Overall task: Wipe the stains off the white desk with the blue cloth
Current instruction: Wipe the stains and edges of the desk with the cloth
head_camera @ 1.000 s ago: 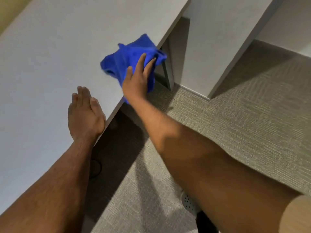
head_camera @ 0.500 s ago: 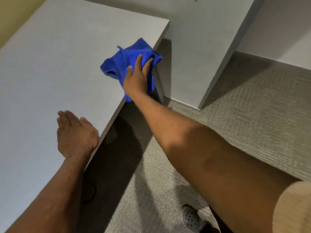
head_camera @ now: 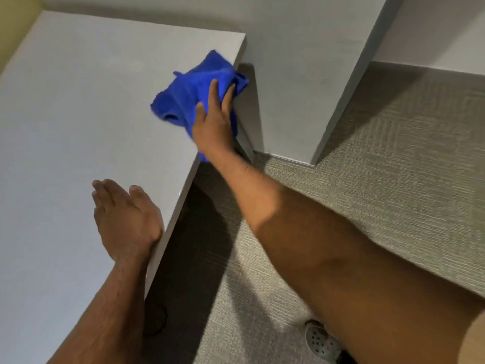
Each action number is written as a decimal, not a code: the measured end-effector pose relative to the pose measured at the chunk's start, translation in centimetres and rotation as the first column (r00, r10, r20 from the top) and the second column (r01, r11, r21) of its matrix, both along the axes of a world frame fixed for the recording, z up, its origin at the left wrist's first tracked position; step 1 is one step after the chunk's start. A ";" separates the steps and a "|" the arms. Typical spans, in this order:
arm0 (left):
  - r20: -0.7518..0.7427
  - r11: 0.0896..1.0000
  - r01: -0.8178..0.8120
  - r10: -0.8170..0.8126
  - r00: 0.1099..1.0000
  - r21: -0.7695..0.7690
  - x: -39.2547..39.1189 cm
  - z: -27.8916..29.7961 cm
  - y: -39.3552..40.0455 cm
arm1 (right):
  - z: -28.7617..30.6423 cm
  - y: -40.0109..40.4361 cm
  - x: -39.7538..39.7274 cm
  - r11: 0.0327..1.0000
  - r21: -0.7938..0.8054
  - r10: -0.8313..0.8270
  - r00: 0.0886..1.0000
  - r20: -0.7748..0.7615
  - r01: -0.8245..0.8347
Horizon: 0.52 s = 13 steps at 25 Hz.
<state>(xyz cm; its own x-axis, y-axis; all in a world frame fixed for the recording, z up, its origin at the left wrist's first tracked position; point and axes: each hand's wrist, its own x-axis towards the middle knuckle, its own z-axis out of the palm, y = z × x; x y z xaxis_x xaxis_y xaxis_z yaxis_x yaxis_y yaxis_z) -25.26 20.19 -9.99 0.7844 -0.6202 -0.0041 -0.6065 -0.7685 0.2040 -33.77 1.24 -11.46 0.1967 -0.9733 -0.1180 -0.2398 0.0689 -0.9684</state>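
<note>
The white desk (head_camera: 78,106) fills the left half of the view, and its right edge runs diagonally down. A crumpled blue cloth (head_camera: 189,98) lies on the desk near the far right corner, with part of it hanging over the edge. My right hand (head_camera: 214,124) presses flat on the cloth with fingers spread, at the desk's edge. My left hand (head_camera: 123,219) rests palm down on the desk close to the near edge, fingers together, holding nothing. No stains show clearly on the surface.
A white wall panel (head_camera: 301,82) stands just right of the desk's far corner. Grey carpet (head_camera: 380,179) covers the floor on the right. A grey perforated shoe (head_camera: 321,341) shows at the bottom. A dark round object (head_camera: 154,320) lies on the floor under the desk.
My right hand has pushed the blue cloth farther along the desk's right edge toward the far corner. My left hand has stayed flat on the desk near the edge.
</note>
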 end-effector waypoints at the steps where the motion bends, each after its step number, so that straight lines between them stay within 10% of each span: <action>1: -0.004 1.000 0.005 -0.005 1.000 -0.002 0.0 -0.1 0.1 | 0.2 -2.0 -0.3 1.000 -0.014 -0.013 1.000 -0.006 0.013; 13: 0.018 1.000 0.009 -0.009 1.000 0.024 -0.3 0.3 -0.1 | 1.3 -10.1 -1.8 1.000 0.015 0.004 0.999 -0.043 -0.003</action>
